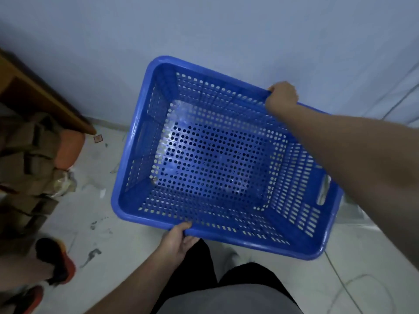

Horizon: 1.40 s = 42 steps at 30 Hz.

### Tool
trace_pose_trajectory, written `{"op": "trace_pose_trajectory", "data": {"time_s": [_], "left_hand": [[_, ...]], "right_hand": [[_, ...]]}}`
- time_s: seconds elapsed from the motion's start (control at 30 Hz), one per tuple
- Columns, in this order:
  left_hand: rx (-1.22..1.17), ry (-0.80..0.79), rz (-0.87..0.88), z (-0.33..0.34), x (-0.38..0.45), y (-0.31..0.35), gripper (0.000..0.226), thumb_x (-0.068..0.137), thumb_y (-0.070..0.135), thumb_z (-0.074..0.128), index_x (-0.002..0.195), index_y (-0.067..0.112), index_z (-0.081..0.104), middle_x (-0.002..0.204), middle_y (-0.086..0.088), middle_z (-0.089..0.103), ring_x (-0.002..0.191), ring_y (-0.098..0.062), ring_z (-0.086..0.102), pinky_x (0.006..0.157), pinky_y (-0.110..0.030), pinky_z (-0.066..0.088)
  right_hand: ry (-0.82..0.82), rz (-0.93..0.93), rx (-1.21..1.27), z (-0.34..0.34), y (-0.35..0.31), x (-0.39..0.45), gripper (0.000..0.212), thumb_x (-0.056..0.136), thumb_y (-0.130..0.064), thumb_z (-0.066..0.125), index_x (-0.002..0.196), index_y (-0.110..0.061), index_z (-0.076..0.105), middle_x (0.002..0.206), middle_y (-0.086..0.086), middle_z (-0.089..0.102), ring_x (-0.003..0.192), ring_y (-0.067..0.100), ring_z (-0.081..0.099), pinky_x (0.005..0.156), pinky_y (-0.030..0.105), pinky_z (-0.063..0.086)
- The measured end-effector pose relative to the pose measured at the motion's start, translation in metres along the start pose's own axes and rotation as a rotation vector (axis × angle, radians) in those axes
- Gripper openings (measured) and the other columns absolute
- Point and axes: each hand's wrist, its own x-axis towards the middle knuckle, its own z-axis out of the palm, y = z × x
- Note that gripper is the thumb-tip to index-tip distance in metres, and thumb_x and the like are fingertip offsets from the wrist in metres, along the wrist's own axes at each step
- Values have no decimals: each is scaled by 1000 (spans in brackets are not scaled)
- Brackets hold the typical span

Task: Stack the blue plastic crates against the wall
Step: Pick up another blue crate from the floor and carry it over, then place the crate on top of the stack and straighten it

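Blue crate (217, 159) held open-side up between both hands, close by the wall (226, 30). Left hand (179, 239) clamps near rim at 6 o'clock; right hand (282, 96) wraps far rim at 1 o'clock.
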Motion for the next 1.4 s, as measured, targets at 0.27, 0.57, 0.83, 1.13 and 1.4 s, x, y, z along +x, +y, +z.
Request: {"op": "trace_pose_trajectory", "data": {"time_s": [0.27, 0.57, 0.83, 1.13, 1.4], "left_hand": [[-18, 55, -240, 17, 80, 73, 10, 92, 2, 58, 100, 5, 58, 105, -15, 59, 88, -29, 61, 68, -40, 56], [-43, 104, -294, 47, 142, 91, 12, 90, 1, 62, 102, 5, 60, 104, -16, 64, 89, -31, 65, 77, -43, 56], [58, 265, -195, 61, 174, 119, 31, 92, 7, 60, 123, 4, 55, 109, -14, 61, 89, -28, 61, 67, -35, 54], [1198, 236, 283, 76, 129, 196, 16, 88, 15, 55, 75, 7, 50, 77, -20, 63, 63, -26, 58, 58, -34, 54], [1518, 463, 1063, 59, 180, 273, 85, 72, -10, 58, 148, 6, 25, 149, -25, 24, 132, -42, 32, 106, -42, 31]], "right_hand": [[-19, -75, -46, 61, -44, 92, 28, 89, 4, 50, 110, -1, 69, 109, 23, 66, 103, 39, 61, 100, 49, 47], [-123, 2, -7, 131, -26, 165, 27, 98, -16, 51, 119, -5, 64, 126, 24, 60, 116, 44, 53, 103, 54, 43], [-306, 141, 278, 175, 55, 80, 49, 102, -9, 41, 150, -13, 34, 141, 16, 51, 86, 31, 61, 68, 41, 50], [-87, 470, 48, 171, 172, 12, 55, 87, -19, 54, 141, -15, 46, 149, 28, 32, 131, 45, 43, 112, 52, 32], [-114, 712, 377, 182, 220, -22, 75, 89, -12, 55, 154, -15, 17, 139, 21, 52, 121, 43, 54, 93, 48, 46]]}}
